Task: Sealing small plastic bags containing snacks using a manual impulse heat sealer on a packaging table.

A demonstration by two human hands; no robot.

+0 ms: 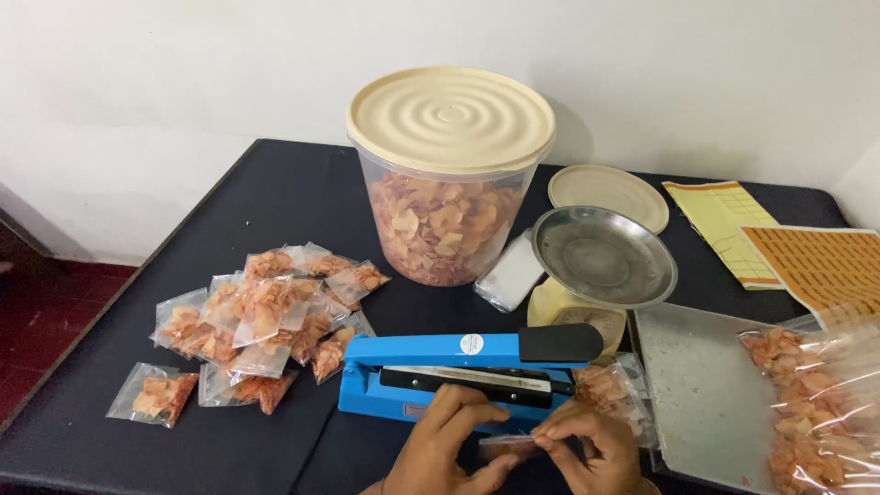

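Note:
My left hand (446,449) and my right hand (591,447) pinch a small clear plastic packet (510,444) between their fingertips at the table's front edge. They sit right in front of a blue heat sealer (440,368) with a black handle, its arm raised. A packet of orange chips (605,385) lies just right of the sealer, behind my right hand.
A pile of sealed chip packets (261,321) lies to the left. At the back stands a big clear tub of chips (446,215) with a cream lid. To the right are a kitchen scale with steel pan (602,257), a metal tray (701,394), an open chip bag (816,403) and sticker sheets (816,261).

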